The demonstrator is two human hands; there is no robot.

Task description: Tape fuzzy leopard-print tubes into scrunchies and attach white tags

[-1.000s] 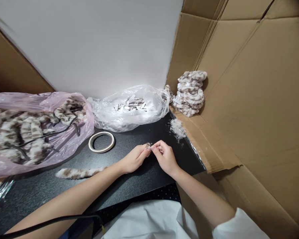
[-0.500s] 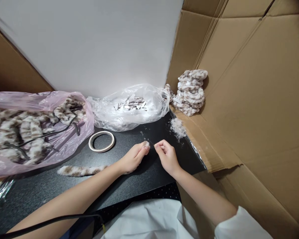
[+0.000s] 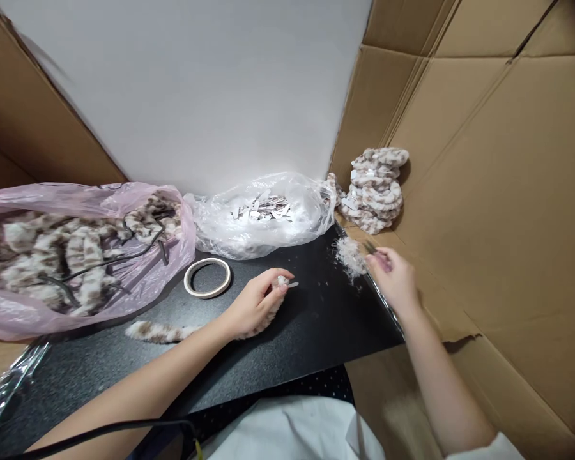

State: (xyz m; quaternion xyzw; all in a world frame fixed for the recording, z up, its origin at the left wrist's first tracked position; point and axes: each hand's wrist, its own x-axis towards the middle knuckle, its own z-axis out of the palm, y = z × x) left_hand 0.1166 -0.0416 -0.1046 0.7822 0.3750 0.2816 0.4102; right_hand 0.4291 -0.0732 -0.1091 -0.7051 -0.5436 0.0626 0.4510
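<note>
My left hand (image 3: 259, 303) is closed around one end of a furry white-and-brown spotted strip (image 3: 156, 331), whose other end lies on the table behind my forearm. A small pale tip sticks out of the fur (image 3: 282, 281) between thumb and forefinger. Over at the right table edge, my right hand (image 3: 395, 281) is closed on a small dark, two-pointed tool (image 3: 370, 247); it is blurred and partly covered by the fingers. Close to that tool lies a heap of pale fluff (image 3: 349, 257).
Left is a pink plastic bag (image 3: 138, 300) of furry strips with black cords. A clear bag (image 3: 211, 239) of small white-tipped pieces lies at the back, with a tape roll (image 3: 207, 278) in front. Furry rings (image 3: 376, 191) are stacked against the cardboard wall (image 3: 498, 191).
My right hand has left the furry end and moved right to the fluff, where it now grips the dark tool. My left hand keeps hold of the strip; a pale tip now shows there.
</note>
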